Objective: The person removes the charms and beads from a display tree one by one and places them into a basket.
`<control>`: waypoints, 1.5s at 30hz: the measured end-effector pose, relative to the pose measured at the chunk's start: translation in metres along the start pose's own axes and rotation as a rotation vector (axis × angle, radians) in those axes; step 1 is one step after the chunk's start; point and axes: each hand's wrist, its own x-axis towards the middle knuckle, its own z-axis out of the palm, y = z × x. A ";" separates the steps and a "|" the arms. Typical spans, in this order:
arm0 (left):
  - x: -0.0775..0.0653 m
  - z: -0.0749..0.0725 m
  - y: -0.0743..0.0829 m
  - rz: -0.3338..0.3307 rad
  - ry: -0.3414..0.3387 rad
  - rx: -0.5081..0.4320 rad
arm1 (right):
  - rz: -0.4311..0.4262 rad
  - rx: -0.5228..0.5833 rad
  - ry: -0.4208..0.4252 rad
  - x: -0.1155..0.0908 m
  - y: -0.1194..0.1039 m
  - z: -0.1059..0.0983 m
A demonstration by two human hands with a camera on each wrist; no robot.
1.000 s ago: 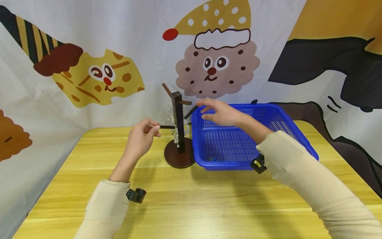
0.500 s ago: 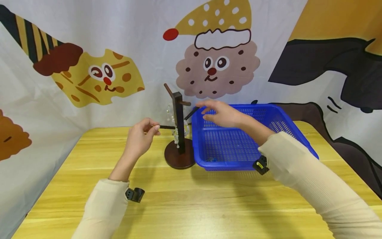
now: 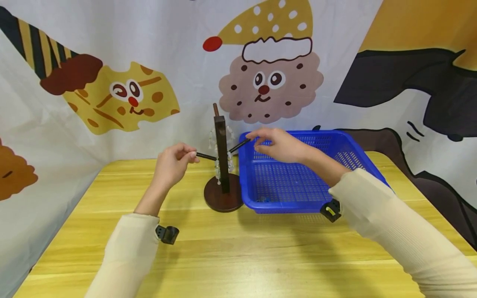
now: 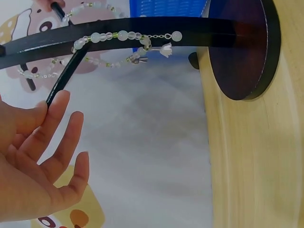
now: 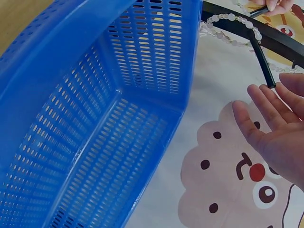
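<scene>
A dark wooden jewellery stand (image 3: 221, 155) stands upright on its round base. My left hand (image 3: 172, 163) pinches the end of its lower left peg (image 4: 66, 76) between thumb and index finger, the other fingers spread. My right hand (image 3: 281, 145) is at the tip of the lower right peg (image 5: 263, 64), fingers extended; its thumb stands apart from the index finger in the head view. One beaded bracelet (image 4: 108, 36), with pale and green beads and a flower charm, hangs on the left peg. Another bracelet of clear beads (image 5: 231, 17) hangs on the right peg.
A blue perforated plastic basket (image 3: 290, 205) sits right beside the stand, under my right forearm. Small bluish things (image 3: 263, 199) lie in its near left corner, too small to identify. A cartoon-printed curtain (image 3: 193, 74) hangs behind the wooden table (image 3: 231, 260).
The stand has turned about its upright, so its top peg points more away from me. My left hand has shifted slightly left and up with its peg; my right hand has moved slightly right.
</scene>
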 end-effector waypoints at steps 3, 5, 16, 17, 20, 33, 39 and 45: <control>0.005 0.000 -0.001 -0.017 -0.014 -0.002 | -0.003 0.008 0.005 -0.003 -0.001 -0.001; 0.007 0.000 -0.002 -0.024 -0.022 -0.006 | 0.000 0.015 0.004 -0.004 -0.002 -0.001; 0.007 0.001 -0.007 -0.009 -0.004 -0.053 | 0.016 0.032 -0.007 -0.009 -0.003 0.000; 0.007 0.001 -0.007 -0.008 -0.001 -0.054 | 0.016 0.031 -0.008 -0.009 -0.004 0.000; 0.006 0.001 -0.008 0.005 0.002 -0.051 | 0.016 0.028 -0.008 -0.009 -0.004 -0.001; -0.005 -0.002 -0.006 0.079 0.061 -0.041 | 0.017 0.022 -0.019 -0.010 -0.004 -0.001; -0.013 -0.006 0.015 0.145 0.122 -0.067 | 0.019 0.032 -0.013 -0.010 -0.003 0.000; -0.020 -0.007 0.045 0.250 0.160 -0.090 | 0.014 0.038 -0.013 -0.010 -0.003 0.000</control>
